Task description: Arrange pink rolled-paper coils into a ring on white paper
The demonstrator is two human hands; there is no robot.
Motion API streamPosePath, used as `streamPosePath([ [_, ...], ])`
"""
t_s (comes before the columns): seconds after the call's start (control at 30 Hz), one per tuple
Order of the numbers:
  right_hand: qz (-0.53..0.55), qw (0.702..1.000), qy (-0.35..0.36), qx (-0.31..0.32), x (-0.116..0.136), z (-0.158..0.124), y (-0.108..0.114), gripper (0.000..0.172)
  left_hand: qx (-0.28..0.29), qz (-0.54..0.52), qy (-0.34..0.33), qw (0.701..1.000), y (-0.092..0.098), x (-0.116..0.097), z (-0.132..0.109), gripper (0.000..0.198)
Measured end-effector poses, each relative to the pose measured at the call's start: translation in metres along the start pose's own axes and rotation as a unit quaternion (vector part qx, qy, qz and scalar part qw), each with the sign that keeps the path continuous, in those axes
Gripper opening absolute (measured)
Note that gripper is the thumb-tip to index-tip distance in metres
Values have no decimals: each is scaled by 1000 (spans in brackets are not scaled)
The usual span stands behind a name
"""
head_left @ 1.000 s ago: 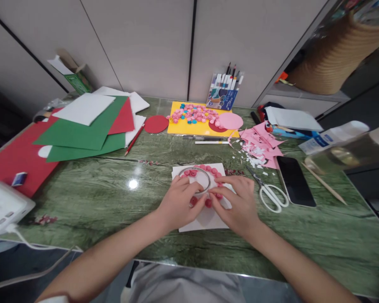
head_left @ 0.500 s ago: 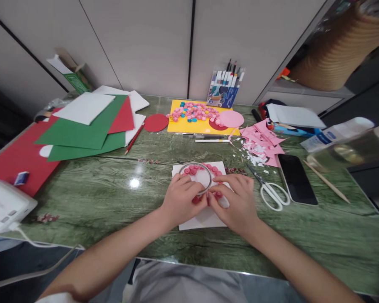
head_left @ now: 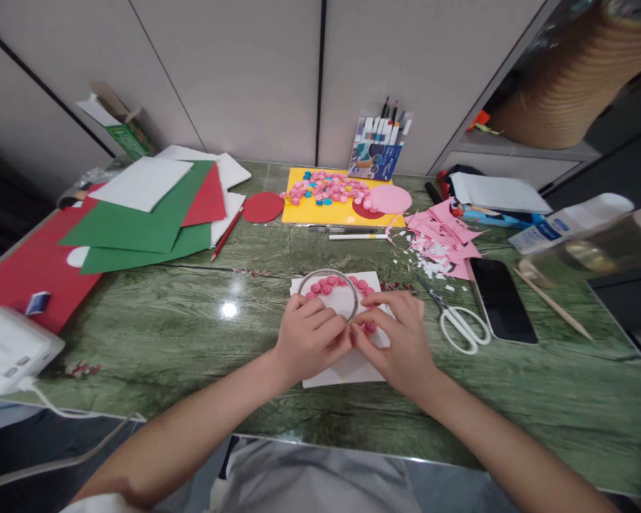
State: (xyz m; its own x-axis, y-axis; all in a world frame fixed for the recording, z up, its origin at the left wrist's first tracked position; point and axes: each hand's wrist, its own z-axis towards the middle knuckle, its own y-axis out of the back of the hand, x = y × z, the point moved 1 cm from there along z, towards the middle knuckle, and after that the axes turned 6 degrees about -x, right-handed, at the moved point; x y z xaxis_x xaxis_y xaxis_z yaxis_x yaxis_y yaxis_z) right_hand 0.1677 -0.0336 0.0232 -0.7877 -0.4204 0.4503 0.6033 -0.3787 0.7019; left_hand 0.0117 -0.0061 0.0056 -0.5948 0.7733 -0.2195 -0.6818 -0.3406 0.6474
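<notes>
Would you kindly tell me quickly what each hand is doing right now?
Left hand: closed on the ring.
Right hand: fingertips pinched at a red coil; grip unclear.

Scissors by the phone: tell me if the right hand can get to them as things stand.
Probably yes. The scissors lie flat on the green table just to the right of the right hand, with bare tabletop between them. That hand is now pressed on the white card.
</notes>
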Motion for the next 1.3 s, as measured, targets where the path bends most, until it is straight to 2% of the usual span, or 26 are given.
streamPosePath([
  [0.13, 46, 999, -27, -3, 1, -1, 0, 5, -88, 15, -68, 994, 1, 1, 1, 9],
  [0.23, 87, 994, -58, -14, 4, -3, 0, 6, -125, 18, -109, 986, 4, 1, 0, 12],
  [0.43, 198, 969, -149, -22, 8, -9, -4, 8, -160, 22, -133, 978, 9, 1, -1, 9],
  [0.57, 296, 925, -238, 19, 6, -10, -10, 7, -159, 18, -132, 978, 10, 1, 0, 11],
  [0.63, 339, 894, -287, 48, 2, -9, -15, 9, -153, 14, -123, 980, 10, 1, 2, 11],
  [0.73, 358, 866, -347, 35, -11, -6, -21, 16, -147, 5, -85, 985, 13, 1, 6, 10],
  [0.83, 351, 871, -343, 11, -23, -2, -19, 18, -144, 1, -12, 990, 15, 13, 10, 8],
  [0.9, 340, 886, -315, 7, -29, 0, -14, 12, -131, 20, 49, 990, 15, 32, 11, 4],
  [0.97, 332, 897, -293, 0, -31, 1, -9, 9, -81, 65, 113, 988, 11, 59, 9, 6],
  [1.03, 337, 899, -280, -3, -32, 1, -5, 9, 4, 122, 149, 981, 6, 85, 6, 13],
  [1.13, 341, 902, -266, 9, -30, 1, -2, 10, 87, 174, 176, 965, 1, 105, 3, 18],
  [1.2, 334, 907, -257, 22, -28, 1, 0, 12, 92, 164, 186, 964, 1, 100, 4, 25],
  [1.3, 324, 915, -239, 39, -23, 3, 3, 15, 70, 43, 174, 981, 6, 68, 11, 29],
])
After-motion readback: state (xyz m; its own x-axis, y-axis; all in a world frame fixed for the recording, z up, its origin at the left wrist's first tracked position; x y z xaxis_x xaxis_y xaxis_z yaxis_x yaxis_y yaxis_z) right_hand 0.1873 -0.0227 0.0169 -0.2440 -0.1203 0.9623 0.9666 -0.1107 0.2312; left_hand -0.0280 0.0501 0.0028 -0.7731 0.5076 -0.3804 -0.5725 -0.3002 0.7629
